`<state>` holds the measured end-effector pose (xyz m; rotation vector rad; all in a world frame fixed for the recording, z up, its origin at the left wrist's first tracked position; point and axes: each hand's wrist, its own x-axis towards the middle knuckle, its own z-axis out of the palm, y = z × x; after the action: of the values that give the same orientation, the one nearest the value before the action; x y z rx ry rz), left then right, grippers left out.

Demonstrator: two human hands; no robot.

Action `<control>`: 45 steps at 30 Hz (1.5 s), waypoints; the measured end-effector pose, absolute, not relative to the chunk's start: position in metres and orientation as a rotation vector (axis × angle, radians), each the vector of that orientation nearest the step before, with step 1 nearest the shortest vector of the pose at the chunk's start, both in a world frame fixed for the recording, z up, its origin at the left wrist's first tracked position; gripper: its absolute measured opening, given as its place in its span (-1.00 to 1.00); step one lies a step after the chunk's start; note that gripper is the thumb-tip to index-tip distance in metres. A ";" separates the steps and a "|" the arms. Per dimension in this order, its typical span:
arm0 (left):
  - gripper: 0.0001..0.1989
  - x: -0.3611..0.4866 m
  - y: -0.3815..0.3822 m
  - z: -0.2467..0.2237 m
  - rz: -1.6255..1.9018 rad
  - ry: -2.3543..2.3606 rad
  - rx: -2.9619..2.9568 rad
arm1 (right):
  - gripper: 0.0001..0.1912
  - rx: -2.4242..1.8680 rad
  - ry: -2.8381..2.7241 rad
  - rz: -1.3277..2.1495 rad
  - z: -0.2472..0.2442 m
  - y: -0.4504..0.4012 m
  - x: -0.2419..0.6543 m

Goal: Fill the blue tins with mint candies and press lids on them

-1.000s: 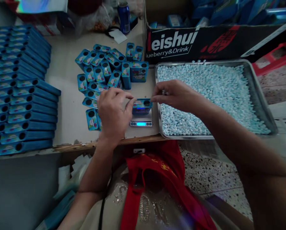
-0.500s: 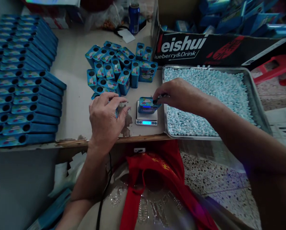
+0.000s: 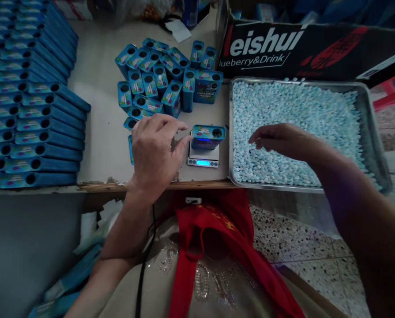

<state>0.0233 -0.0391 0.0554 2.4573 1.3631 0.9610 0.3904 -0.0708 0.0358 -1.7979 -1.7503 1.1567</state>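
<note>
Head view: a blue rectangular tin (image 3: 208,141) stands uncapped on the white digital scale (image 3: 203,155), left hand (image 3: 157,148) beside it, grip released, right hand (image 3: 285,138) over pale-blue tablets (image 3: 276,106), grip contents indeterminable.

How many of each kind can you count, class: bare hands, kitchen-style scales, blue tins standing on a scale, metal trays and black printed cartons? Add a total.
Bare hands (left hand, right hand): 2
Scale: 1
Blue tin on the scale: 1
Metal tray: 1
Black printed carton: 1
Total: 6
</note>
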 end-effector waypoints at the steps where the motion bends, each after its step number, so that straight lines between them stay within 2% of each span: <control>1: -0.88 0.028 -0.039 0.055 0.952 1.354 2.454 | -0.91 -1.777 -1.813 1.128 0.036 -0.071 0.389; 11: -0.86 0.029 -0.038 0.048 0.885 1.360 2.466 | -0.85 -1.588 -2.167 0.821 0.093 -0.038 0.313; 15: -0.81 0.021 -0.038 0.051 0.864 1.389 2.476 | -0.92 -1.602 -2.238 0.704 0.098 -0.028 0.289; 20: -0.81 0.011 -0.037 0.044 0.948 1.437 2.395 | -0.76 -1.708 -2.426 0.707 0.109 -0.021 0.273; 24: -0.81 0.005 -0.035 0.041 0.953 1.420 2.371 | -0.84 -1.635 -2.529 0.610 0.111 -0.019 0.268; 30: -0.73 0.001 -0.036 0.054 0.743 1.479 2.409 | -0.63 -1.747 -2.711 0.366 0.107 -0.024 0.259; 35: -0.70 0.000 -0.038 0.058 0.710 1.462 2.448 | -0.74 -1.728 -2.563 0.360 0.112 -0.027 0.274; 40: -0.69 -0.003 -0.038 0.065 0.605 1.531 2.448 | -0.72 -2.062 -2.403 0.278 0.075 -0.059 0.335; 43: -0.73 0.003 -0.035 0.069 0.533 1.577 2.448 | -0.47 -2.173 -2.416 0.355 0.024 -0.090 0.361; 45: -0.75 0.013 -0.033 0.072 0.489 1.576 2.458 | -0.44 -2.162 -2.394 0.278 -0.004 -0.104 0.366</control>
<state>0.0130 -0.0331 0.0723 2.4580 1.5761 0.4895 0.3656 -0.1037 -0.0038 -2.1620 -2.3940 0.2780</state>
